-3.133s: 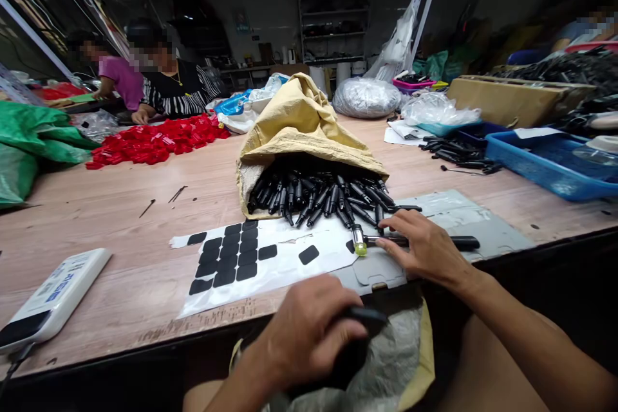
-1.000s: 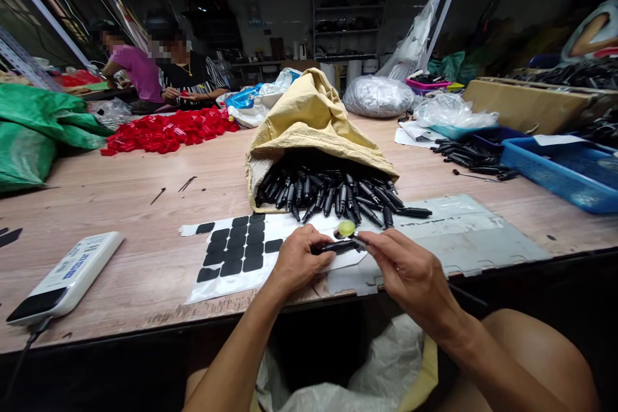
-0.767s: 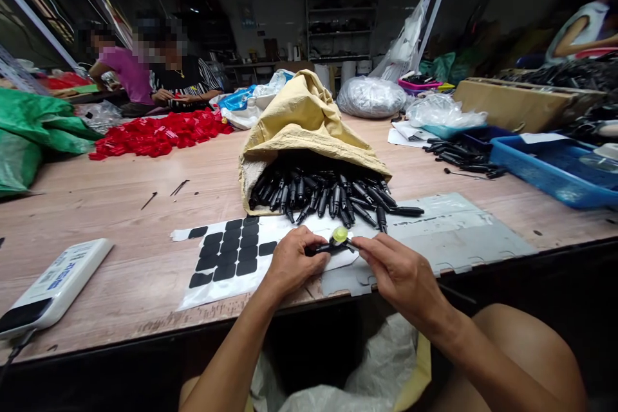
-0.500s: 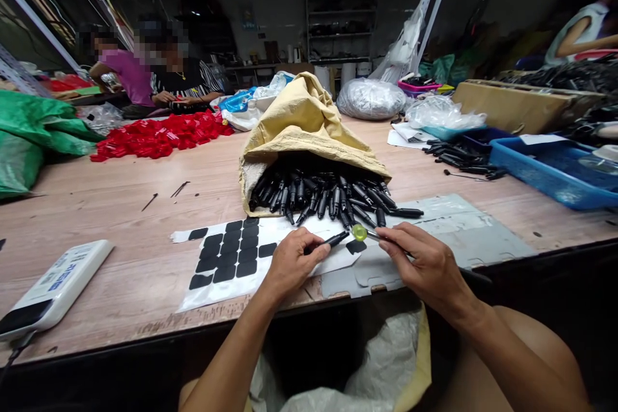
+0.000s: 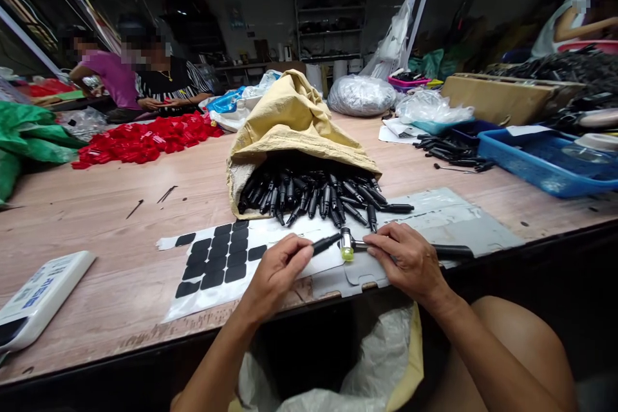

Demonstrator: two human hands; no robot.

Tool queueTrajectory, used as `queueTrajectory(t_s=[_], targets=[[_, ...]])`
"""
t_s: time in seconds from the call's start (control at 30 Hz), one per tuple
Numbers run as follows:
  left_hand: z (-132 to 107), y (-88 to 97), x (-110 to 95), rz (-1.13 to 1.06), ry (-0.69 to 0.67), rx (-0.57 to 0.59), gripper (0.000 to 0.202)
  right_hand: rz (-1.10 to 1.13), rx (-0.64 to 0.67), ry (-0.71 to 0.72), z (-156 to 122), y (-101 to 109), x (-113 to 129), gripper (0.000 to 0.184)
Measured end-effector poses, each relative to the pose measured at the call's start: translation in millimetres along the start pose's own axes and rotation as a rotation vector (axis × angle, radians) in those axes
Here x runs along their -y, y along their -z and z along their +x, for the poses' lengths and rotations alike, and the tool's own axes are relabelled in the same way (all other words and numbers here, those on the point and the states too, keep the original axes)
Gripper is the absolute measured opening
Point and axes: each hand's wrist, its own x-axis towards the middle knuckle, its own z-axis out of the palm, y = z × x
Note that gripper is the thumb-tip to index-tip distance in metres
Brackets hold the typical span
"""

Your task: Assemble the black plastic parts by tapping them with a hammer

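My left hand (image 5: 279, 273) is closed around a slim black pen-shaped part (image 5: 326, 243), which points right and slightly up. In my right hand (image 5: 408, 262) is a small hammer (image 5: 346, 246) with a metal head and a yellow-green face turned down; its black handle sticks out to the right behind the hand. The hammer head sits close to the tip of the black part; whether they touch I cannot tell. Just beyond the hands, many similar black parts (image 5: 328, 196) spill from the mouth of a yellow woven sack (image 5: 299, 119).
A white sheet with black square stickers (image 5: 219, 257) lies left of my hands, over a grey board (image 5: 458, 219). At far left is a white power bank (image 5: 46, 296). Red parts (image 5: 149, 138) are heaped behind; a blue basket (image 5: 545, 164) stands right. An open sack (image 5: 386, 360) hangs below the edge. Co-workers sit beyond.
The hammer head has turned, so its yellow-green face now points down instead of toward me. My left hand still grips the black part. The whole view has shifted slightly.
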Motion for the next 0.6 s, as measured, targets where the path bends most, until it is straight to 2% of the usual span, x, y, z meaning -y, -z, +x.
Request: queueTrajectory(t_s=[0.03, 0.13, 0.2, 0.33, 0.4, 0.47, 0.53, 0.6], targets=[[-9.8, 1.6, -8.2, -0.03, 0.017, 0.077, 0.028, 0.003, 0.003, -0.001, -0.4, -0.2, 0.0, 0.02], [-42.2, -3.7, -21.2, -0.034, 0.116, 0.426, 0.032, 0.008, 0.004, -0.009, -0.7, -0.3, 0.2, 0.021], [-61.7, -16.9, -11.6, 0.072, 0.149, 0.512, 0.031, 0.009, 0.002, -0.012, -0.7, -0.6, 0.1, 0.021], [-87.4, -46.8, 31.6, 0.419, 0.286, 0.457, 0.024, 0.006, -0.008, -0.004, -1.2, -1.7, -0.5, 0.02], [-92.1, -51.7, 40.3, 0.461, 0.311, 0.456, 0.028, 0.003, -0.005, 0.001, -1.5, -2.2, -0.7, 0.02], [-89.0, -46.4, 31.7, 0.374, 0.287, 0.485, 0.03, -0.001, 0.001, 0.005, -1.6, -2.6, -0.9, 0.02], [-76.1, -32.4, 12.5, 0.241, 0.25, 0.483, 0.024, -0.005, 0.001, 0.008, -1.7, -2.9, -1.1, 0.02], [-53.2, -13.1, -5.1, 0.163, 0.207, 0.366, 0.025, -0.01, -0.001, 0.01, -1.6, -3.1, -1.4, 0.019]])
